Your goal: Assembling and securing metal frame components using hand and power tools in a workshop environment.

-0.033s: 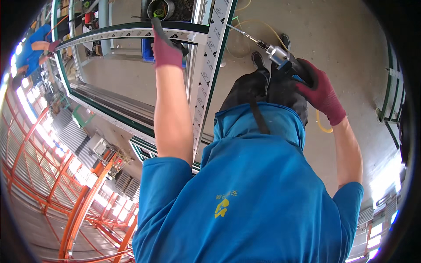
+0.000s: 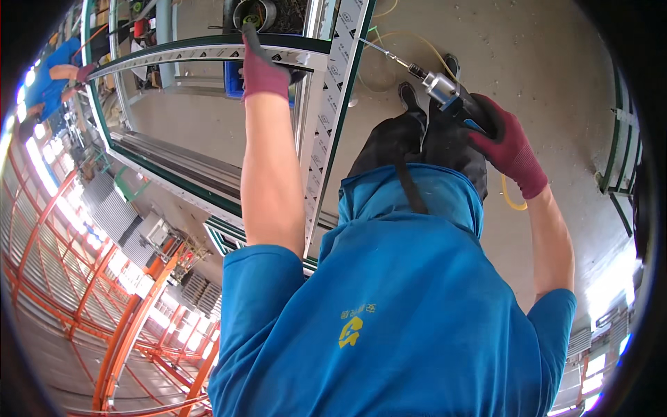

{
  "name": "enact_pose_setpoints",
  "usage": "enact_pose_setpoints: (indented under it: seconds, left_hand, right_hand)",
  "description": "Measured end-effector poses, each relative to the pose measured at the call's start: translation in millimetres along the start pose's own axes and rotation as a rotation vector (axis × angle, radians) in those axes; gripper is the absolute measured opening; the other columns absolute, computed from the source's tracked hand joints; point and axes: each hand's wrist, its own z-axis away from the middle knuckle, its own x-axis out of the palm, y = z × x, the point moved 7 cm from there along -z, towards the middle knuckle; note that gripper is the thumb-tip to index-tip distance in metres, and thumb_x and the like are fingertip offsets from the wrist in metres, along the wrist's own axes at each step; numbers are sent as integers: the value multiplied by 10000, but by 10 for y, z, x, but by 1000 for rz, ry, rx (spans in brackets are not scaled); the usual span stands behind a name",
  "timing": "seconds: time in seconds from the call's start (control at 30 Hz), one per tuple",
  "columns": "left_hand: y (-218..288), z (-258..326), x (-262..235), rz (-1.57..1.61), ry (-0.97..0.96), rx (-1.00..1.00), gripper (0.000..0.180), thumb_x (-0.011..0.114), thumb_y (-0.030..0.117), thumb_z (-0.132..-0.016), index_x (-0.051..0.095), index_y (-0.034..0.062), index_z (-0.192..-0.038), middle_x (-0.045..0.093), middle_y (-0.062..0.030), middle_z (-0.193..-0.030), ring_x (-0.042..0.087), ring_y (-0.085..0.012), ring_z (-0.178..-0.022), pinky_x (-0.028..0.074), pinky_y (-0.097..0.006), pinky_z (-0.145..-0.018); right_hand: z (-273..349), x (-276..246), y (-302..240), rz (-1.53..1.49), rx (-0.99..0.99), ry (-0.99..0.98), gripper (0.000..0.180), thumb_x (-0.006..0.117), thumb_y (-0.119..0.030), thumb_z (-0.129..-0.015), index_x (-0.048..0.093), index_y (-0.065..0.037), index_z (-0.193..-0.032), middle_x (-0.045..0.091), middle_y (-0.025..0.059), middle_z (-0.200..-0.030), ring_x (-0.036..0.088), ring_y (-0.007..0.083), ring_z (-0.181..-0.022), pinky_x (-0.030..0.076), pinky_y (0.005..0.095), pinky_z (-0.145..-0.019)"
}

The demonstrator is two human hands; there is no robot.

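My left hand (image 2: 266, 73), in a maroon glove with dark fingertips, is closed around the crossbar (image 2: 201, 53) of a metal window frame. One finger or the thumb lies over the bar, and the others are partly hidden below it. In my right hand (image 2: 511, 142), gloved alike, is an air drill (image 2: 440, 88) with a silver and black body. Its long thin bit points up and left, with the tip beside the outer edge of the frame's side rail (image 2: 332, 90), which is covered with printed protective film.
A metal cup (image 2: 262, 12) stands in a dark tray beyond the crossbar. Below the frame is a blue bin (image 2: 233, 80). A yellow hose (image 2: 513, 198) trails over the floor. At the far left, a co-worker in blue (image 2: 52, 80) has a gloved hand at the frame. Green racks stand at the right.
My left hand and forearm have shifted slightly forward and to the left at the crossbar. The right hand and the air drill stay in place.
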Motion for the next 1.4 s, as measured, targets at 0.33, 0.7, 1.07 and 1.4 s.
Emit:
enact_pose_setpoints:
  seconds: [0.33,0.7,1.07,1.4]
  left_hand:
    - [-366,-30,566,1201,143,-879,194,724,198,-776,657,47,-877,604,-60,-912,595,-229,-827,521,-386,-768]
    - [-200,-75,538,1234,44,-815,185,686,180,-780,681,65,-925,676,-76,-948,649,-257,-873,544,-396,-826]
    - [-19,-153,552,1302,-89,-720,411,577,153,-799,697,19,-1169,725,-165,-1145,716,-338,-1030,598,-472,-938]
    - [64,-124,467,1205,-54,-707,454,581,143,-790,682,-1,-1208,722,-186,-1165,715,-367,-1049,595,-507,-957]
  right_hand:
    - [61,77,230,-27,17,17,618,811,-173,-891,590,0,-1441,727,179,-1264,677,215,-1165,499,365,-1069]
    - [-47,87,245,119,-96,26,670,820,-220,-876,577,-4,-1462,719,217,-1272,696,303,-1169,512,395,-1058]
    - [-232,74,294,278,-97,13,735,822,-356,-858,567,-65,-1483,687,227,-1331,651,422,-1219,514,458,-1068]
    - [-316,99,349,283,-106,3,712,802,-386,-879,569,-90,-1482,691,225,-1321,653,409,-1228,515,461,-1076]
